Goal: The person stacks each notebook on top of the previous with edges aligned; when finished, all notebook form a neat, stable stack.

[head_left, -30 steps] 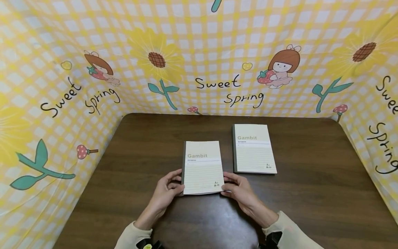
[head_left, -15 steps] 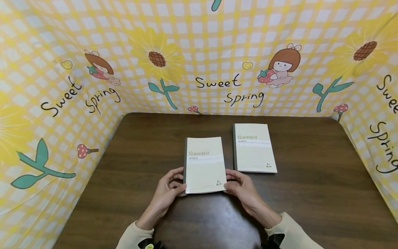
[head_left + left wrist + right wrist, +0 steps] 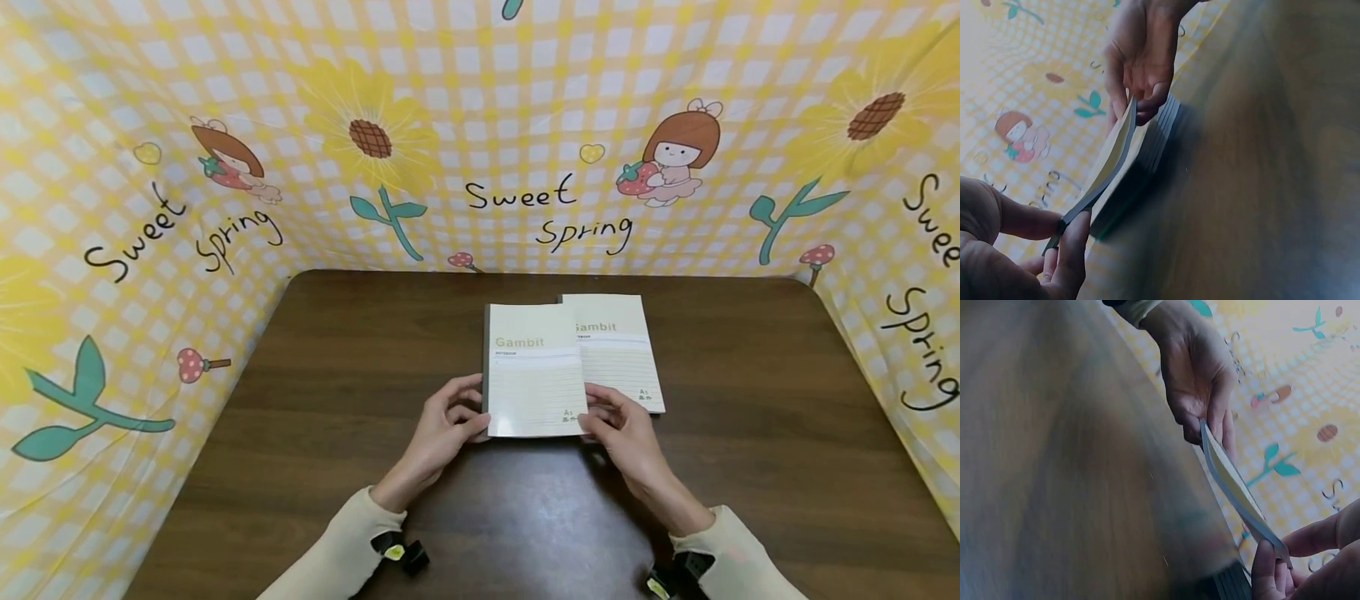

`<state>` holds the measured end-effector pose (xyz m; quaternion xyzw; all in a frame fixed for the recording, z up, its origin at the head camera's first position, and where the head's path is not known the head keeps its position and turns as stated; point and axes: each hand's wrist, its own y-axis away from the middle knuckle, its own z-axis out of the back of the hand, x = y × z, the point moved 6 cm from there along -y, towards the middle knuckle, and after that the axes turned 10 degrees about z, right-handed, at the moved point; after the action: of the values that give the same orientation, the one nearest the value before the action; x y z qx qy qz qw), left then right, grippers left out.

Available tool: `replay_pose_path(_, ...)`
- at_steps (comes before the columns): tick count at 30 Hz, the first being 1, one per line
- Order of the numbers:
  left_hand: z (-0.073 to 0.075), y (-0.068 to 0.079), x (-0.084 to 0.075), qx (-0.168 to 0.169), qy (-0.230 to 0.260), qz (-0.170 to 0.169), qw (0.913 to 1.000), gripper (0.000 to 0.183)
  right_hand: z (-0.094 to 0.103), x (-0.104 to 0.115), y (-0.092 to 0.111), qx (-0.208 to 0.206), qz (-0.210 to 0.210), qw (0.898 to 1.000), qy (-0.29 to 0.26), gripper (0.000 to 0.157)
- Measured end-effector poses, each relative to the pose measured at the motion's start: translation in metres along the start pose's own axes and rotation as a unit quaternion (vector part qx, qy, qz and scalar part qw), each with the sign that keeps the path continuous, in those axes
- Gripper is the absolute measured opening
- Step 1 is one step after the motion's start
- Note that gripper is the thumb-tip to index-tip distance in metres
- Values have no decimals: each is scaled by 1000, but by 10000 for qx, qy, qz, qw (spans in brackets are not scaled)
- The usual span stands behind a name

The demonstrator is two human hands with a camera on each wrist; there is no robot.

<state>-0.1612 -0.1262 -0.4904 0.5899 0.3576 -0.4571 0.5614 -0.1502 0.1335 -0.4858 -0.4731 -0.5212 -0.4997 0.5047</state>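
A cream notebook (image 3: 532,375) with a dark spine and "Gambit" on its cover is held level above the table. My left hand (image 3: 450,421) pinches its lower left edge, thumb on top. My right hand (image 3: 626,429) pinches the lower right corner. In the left wrist view the held notebook (image 3: 1113,156) bows slightly between both hands. Behind and to its right lies a stack of like notebooks (image 3: 626,358), several layers thick in the left wrist view. The held notebook overlaps the stack's left part in the head view and hides some of its cover.
The brown wooden table (image 3: 360,358) spreads out around the notebooks. A yellow checked cloth (image 3: 517,108) with flowers and lettering rises behind the table and on both sides. Black straps with small devices sit on both wrists.
Both hands have lifted the notebook off the table and carried it right and away from the body. It now partly covers the stack in the head view; the stack stays in place.
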Motion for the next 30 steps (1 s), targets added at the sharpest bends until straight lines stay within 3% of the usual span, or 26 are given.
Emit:
replay_pose_path(9,-48,-36,-14,390,235,58,9989,62,47,8,-16,-425,398,9975,412,45)
replay_pose_path(15,-71,-55,-18,535,353,160,9978,62,74,8,-26,-462,448,9941,870,47)
replay_pose_path(21,-87,-66,-20,471,41,135,9988,61,91,4,-29,-522,545,9901,1186,46)
replay_pose_path(30,-98,-74,-21,330,-701,-155,9969,60,107,0,-30,-667,624,9830,1590,43)
